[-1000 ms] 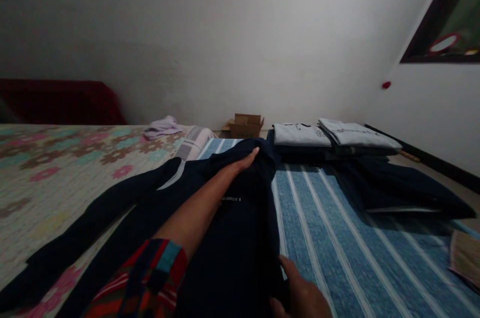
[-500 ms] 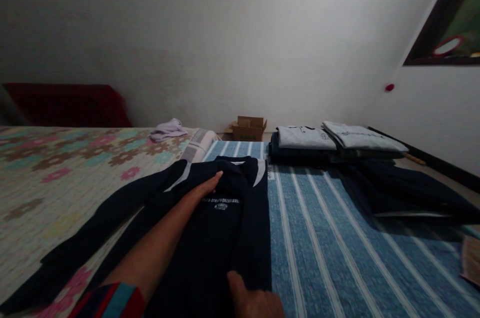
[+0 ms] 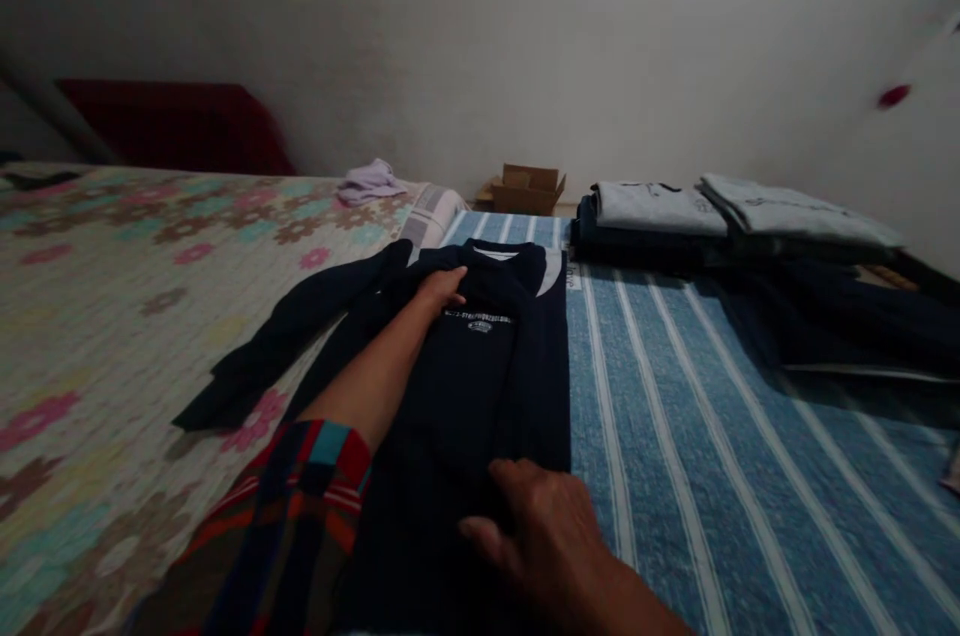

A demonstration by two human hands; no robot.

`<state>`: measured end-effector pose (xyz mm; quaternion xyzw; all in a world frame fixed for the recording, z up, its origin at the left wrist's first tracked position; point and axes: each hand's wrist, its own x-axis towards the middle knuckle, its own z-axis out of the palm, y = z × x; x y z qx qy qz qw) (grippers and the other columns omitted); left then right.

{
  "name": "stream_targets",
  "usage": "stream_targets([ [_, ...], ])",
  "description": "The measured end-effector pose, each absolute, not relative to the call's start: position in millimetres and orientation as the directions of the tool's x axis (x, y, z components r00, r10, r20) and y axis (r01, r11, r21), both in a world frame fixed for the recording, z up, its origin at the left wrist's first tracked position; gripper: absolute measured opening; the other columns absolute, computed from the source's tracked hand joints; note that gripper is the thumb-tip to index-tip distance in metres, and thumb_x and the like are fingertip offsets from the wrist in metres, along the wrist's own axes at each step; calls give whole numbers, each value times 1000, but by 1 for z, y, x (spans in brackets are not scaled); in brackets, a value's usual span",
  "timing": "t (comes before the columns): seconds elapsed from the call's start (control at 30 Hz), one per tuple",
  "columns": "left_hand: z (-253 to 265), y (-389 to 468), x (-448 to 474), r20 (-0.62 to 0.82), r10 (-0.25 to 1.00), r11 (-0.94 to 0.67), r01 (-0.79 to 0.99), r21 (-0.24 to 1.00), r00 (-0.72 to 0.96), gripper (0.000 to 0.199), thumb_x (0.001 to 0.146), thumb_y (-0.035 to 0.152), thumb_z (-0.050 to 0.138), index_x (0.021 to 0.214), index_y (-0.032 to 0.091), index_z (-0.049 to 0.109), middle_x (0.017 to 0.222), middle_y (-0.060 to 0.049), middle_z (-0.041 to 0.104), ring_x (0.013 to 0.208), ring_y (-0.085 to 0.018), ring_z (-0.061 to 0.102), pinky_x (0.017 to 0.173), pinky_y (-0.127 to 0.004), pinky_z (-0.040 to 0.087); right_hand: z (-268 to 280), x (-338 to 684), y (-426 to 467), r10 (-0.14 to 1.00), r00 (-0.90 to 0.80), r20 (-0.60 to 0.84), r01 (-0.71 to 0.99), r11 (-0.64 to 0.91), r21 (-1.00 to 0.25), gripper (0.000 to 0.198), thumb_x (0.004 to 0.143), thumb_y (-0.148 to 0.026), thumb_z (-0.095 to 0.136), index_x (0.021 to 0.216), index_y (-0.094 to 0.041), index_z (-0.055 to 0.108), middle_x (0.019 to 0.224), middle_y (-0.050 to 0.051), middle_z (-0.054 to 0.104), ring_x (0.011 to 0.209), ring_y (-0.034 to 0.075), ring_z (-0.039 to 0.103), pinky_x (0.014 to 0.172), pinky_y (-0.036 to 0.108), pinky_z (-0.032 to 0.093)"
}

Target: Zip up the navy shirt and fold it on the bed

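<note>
A dark navy long-sleeved top with pale shoulder patches and small white lettering on the chest lies with its collar at the far end. Its left-side sleeve stretches out over the flowered cover, while the other sleeve lies along the right side of the body. My left hand rests on the upper chest below the collar, fingers extended. Lower down, near the right edge, my right hand lies on the fabric with thumb apart from the fingers. Its fingertips are partly hidden.
Folded grey shirts top dark stacks at the back right, with more dark clothing in front. A blue striped sheet meets a flowered cover. Behind are a crumpled lilac cloth and a cardboard box.
The view has tilted down and shifted left. My right hand has come further into view over the top, its thumb now spread to the left. My left hand stays near the collar.
</note>
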<state>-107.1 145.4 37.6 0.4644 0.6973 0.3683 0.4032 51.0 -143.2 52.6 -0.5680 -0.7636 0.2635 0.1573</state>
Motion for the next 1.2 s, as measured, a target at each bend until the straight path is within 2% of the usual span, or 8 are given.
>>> stream_targets([
  [0.17,44,136,-103,-281,935,327,218,919,-218,39,84,32,55,116,11,47,111,-20,59,50,-15,64,56,-35,55,40,75,-155,921,-322,219,538,368,-758,20,84,-31,51,96,-18,60,75,3,62,65,13,57,56,23,41],
  [0.43,61,125,-97,-239,962,257,140,956,-133,25,91,24,42,114,15,46,111,-14,60,70,-14,67,67,-31,56,28,108,-183,767,-407,496,468,642,-608,24,81,-10,46,103,-17,54,81,6,62,73,16,58,61,28,46],
  [0.6,65,83,-98,-226,969,247,308,919,-105,35,79,22,60,111,12,50,91,-11,65,68,-18,65,61,-31,53,7,111,-199,777,-417,471,575,627,-526,59,74,-43,64,123,-16,47,114,16,58,107,28,54,86,40,48],
  [0.7,63,25,-103,-204,979,193,431,881,-21,15,71,19,64,84,14,62,70,-3,63,62,-17,62,62,-28,50,-7,110,-207,778,-423,464,599,625,-501,76,69,-54,64,131,-14,41,127,19,50,118,34,46,93,46,44],
  [0.83,60,-68,-110,-82,935,-185,672,717,345,10,77,24,55,74,20,64,70,0,64,68,-15,61,67,-25,47,-15,111,-212,805,-425,415,648,590,-481,76,73,-47,63,135,-14,35,135,19,42,123,34,40,95,47,42],
  [0.97,52,-134,-115,195,814,-554,631,543,547,17,83,16,46,86,17,62,88,-4,66,86,-16,60,78,-28,48,-13,114,-213,797,-436,418,627,602,-494,75,74,-47,62,136,-13,34,135,19,40,123,32,40,94,46,43],
  [1.07,41,-157,-118,323,752,-659,641,394,575,21,84,12,44,97,16,60,102,-7,65,100,-18,57,88,-33,47,-10,115,-214,797,-418,436,609,602,-516,70,76,-46,62,132,-14,37,133,18,42,123,31,40,95,45,44],
  [1.2,29,-168,-118,291,741,-671,683,289,605,31,81,9,43,108,17,56,115,-9,61,109,-20,54,95,-38,44,-2,118,-215,801,-383,460,611,593,-525,57,78,-39,62,126,-16,43,129,17,45,120,29,43,94,42,45],
])
